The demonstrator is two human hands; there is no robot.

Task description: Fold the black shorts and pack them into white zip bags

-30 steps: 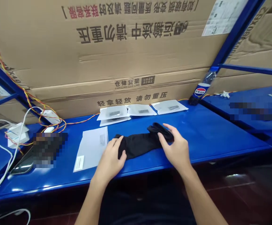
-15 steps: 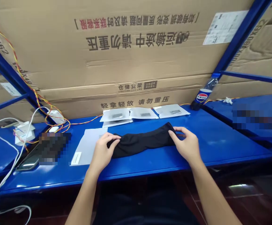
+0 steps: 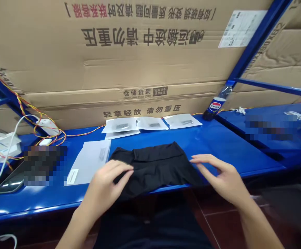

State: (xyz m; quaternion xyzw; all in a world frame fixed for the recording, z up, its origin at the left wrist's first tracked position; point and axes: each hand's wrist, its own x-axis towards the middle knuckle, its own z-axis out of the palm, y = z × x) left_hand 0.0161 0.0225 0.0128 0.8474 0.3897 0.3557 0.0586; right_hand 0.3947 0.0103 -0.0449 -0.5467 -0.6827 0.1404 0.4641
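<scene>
A black stretchy garment [image 3: 155,166], whose exact kind I cannot make out, lies spread on the blue shelf top [image 3: 233,152]. A folded strip runs along its far side, and its near edge reaches the shelf's front edge. My left hand [image 3: 111,180] is over the garment's left end, thumb and forefinger pinched together at the cloth. Just off the right end is my right hand [image 3: 217,176], its thumb and fingers apart with nothing between them. Left of the garment lies a flat frosted plastic bag [image 3: 88,162] with a white label.
Several small frosted bags [image 3: 152,123] lie along the cardboard [image 3: 145,76] at the back. A cola bottle [image 3: 215,105] stands at the back right. Tangled wires [image 3: 59,133], white adapters [image 3: 7,147] and a blurred-out dark device [image 3: 12,180] are on the left. Another person's hand shows at far right.
The garment has gone from a narrow folded band to a wider spread, its near part now down at the front edge. My right hand has let go and moved right. The view has shifted slightly.
</scene>
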